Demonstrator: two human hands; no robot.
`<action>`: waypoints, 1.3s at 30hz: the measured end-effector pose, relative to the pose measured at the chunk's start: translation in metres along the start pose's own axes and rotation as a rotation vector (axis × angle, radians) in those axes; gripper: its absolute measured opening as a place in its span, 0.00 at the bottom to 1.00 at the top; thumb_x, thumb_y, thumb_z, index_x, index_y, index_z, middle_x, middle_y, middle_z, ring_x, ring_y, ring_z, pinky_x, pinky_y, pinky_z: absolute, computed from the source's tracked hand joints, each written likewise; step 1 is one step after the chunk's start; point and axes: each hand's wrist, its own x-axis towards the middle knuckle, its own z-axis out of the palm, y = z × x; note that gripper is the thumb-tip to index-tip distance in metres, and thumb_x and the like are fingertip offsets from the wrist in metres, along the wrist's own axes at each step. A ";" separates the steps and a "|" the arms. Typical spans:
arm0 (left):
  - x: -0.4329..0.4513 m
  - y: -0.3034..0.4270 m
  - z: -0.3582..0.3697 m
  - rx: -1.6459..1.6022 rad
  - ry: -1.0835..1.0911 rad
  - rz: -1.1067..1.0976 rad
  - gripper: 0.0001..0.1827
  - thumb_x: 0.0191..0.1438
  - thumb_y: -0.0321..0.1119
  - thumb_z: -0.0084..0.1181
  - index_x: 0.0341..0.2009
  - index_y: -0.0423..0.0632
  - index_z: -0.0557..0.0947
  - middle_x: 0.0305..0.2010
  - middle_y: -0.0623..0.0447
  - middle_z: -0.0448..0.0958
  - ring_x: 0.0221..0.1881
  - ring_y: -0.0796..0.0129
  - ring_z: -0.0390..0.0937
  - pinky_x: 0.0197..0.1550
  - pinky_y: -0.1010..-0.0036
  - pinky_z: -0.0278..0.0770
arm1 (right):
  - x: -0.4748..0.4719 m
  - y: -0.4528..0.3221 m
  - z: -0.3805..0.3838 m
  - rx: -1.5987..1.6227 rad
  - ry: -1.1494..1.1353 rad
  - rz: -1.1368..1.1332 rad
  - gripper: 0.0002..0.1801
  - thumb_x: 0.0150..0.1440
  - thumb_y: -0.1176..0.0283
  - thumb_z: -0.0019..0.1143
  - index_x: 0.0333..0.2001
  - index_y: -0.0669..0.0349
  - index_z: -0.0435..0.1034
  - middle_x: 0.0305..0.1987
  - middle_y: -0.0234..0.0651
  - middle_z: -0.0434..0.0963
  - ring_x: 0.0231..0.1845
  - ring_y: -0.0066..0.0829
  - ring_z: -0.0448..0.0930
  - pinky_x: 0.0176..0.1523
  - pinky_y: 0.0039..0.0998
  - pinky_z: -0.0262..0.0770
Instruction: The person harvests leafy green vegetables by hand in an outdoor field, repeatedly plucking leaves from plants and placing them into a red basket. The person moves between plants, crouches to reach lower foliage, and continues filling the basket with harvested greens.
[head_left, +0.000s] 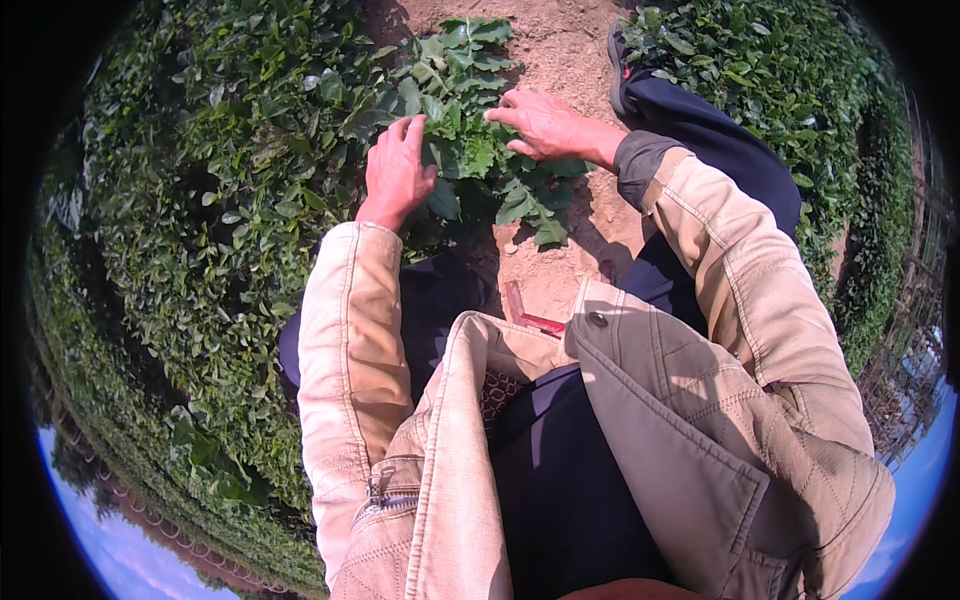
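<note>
A broad-leaved green plant (474, 142) with lobed, toothed leaves spreads over the soil before me, brightest at its centre. My left hand (397, 172) is at its left side, back of the hand up, with the fingers slightly spread and nothing seen in them. On the opposite side, my right hand (544, 126) hovers by the leaves, thumb and fingers apart and holding nothing. Whether the fingertips touch any leaf cannot be made out. Low leaves (536, 214) stretch toward me over the ground.
Dense hedge-like bushes (225, 187) line the left, and another row (765, 60) runs along the right. Between them lies a strip of reddish bare soil (562, 52). A red bar-like object (529, 313) shows between my legs. My shoe (619, 71) rests beside the right row.
</note>
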 end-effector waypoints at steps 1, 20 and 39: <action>-0.010 0.003 0.006 0.079 -0.006 0.028 0.41 0.44 0.36 0.73 0.65 0.51 0.73 0.64 0.45 0.73 0.64 0.48 0.72 0.63 0.54 0.71 | -0.022 0.004 -0.001 -0.096 -0.060 -0.033 0.34 0.55 0.60 0.69 0.65 0.49 0.69 0.52 0.44 0.74 0.57 0.52 0.75 0.61 0.42 0.74; -0.052 0.164 -0.025 -1.030 0.181 -0.318 0.15 0.51 0.21 0.62 0.45 0.41 0.84 0.29 0.57 0.80 0.30 0.74 0.76 0.31 0.76 0.74 | -0.123 -0.153 -0.128 0.344 0.470 -0.064 0.22 0.52 0.73 0.66 0.53 0.57 0.74 0.43 0.45 0.78 0.47 0.49 0.80 0.50 0.44 0.77; -0.117 0.315 -0.087 -1.227 -0.075 0.069 0.22 0.58 0.30 0.68 0.56 0.42 0.79 0.45 0.55 0.81 0.46 0.71 0.79 0.52 0.73 0.78 | -0.266 -0.049 -0.139 0.185 0.966 0.422 0.17 0.56 0.64 0.67 0.46 0.61 0.79 0.38 0.42 0.79 0.42 0.36 0.81 0.48 0.36 0.78</action>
